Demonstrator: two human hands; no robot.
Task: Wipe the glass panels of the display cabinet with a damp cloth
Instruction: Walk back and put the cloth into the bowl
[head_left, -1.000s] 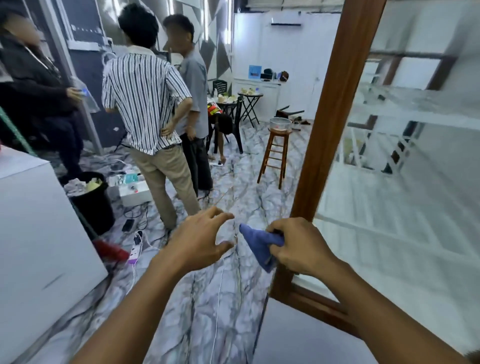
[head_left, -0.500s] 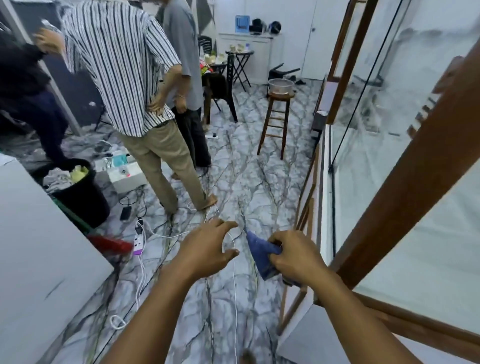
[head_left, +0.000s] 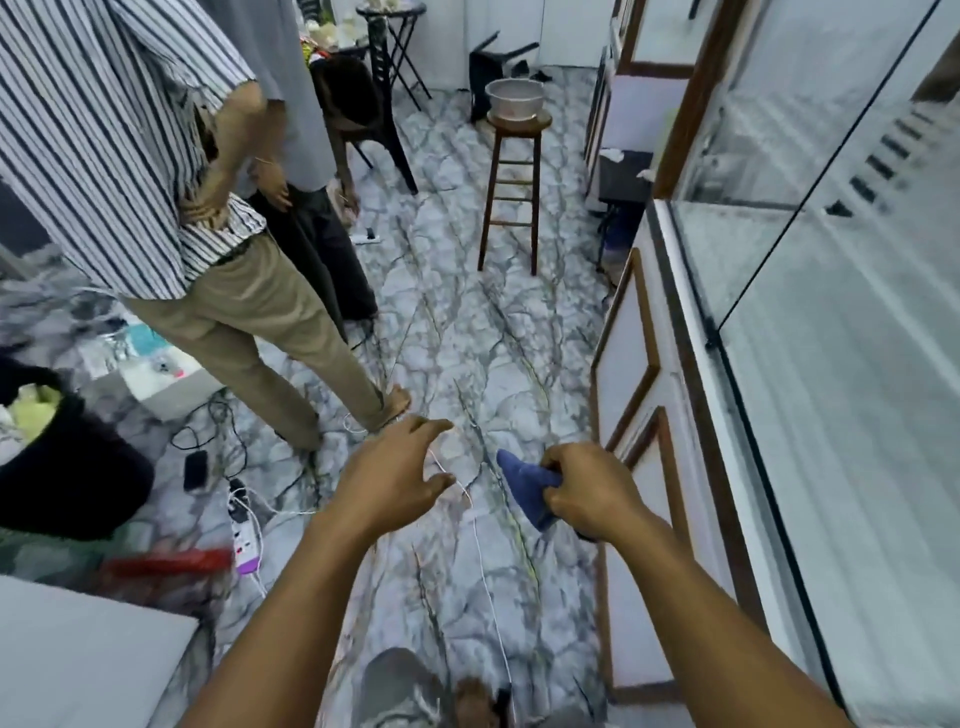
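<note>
A grey-veined marble floor (head_left: 467, 338) runs the length of the room, bordered on the right by the display cabinet (head_left: 623, 364), whose white base carries brown wooden trim. Above the base, the cabinet's tall glass panels (head_left: 857, 415) meet at a dark vertical seam. At upper left a person in a striped shirt and khaki trousers (head_left: 104, 130) stands with back turned and one hand on the hip, beside a second person in a grey shirt (head_left: 291, 78). A white counter corner (head_left: 78, 665) fills the lower left, with a black bin (head_left: 67, 467) holding yellowish scraps behind it. Farther down the floor, a wooden stool (head_left: 511, 176) carries a pale basin (head_left: 514, 96) on its seat. In the foreground both of the wearer's bare arms reach forward over the floor. The left hand (head_left: 395, 478) is empty, its fingers spread and loosely bent. The right hand (head_left: 592, 493) has its fingers curled round a blue cloth (head_left: 524, 486), a point of which juts towards the left hand. The cloth hangs in the air just beside the cabinet's lower base, apart from the glass. A white power strip (head_left: 244, 530), a thin white cable (head_left: 488, 582) and a dark phone (head_left: 196, 470) lie on the floor.
</note>
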